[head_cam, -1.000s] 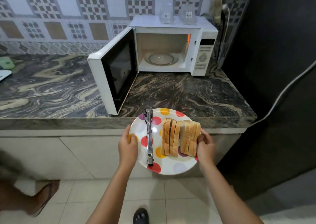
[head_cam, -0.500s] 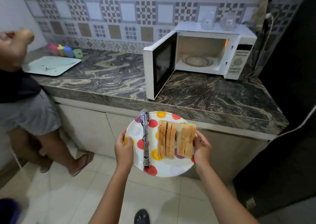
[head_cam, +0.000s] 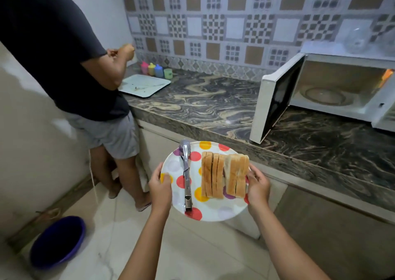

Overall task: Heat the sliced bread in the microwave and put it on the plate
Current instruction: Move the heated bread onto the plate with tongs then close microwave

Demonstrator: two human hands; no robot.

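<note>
Head view: left hand (head_cam: 160,189) and right hand (head_cam: 257,185) grip the dotted plate (head_cam: 213,209) bearing sliced bread (head_cam: 224,176) and tongs (head_cam: 187,172).

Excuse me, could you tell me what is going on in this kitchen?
A person holds a plate in both hands, the left hand on its left rim and the right hand on its right rim, in front of the counter. Sliced bread stands on edge on it, with tongs lying alongside. The microwave on the counter is open, with no bread inside. Another person stands by a tray.
</note>
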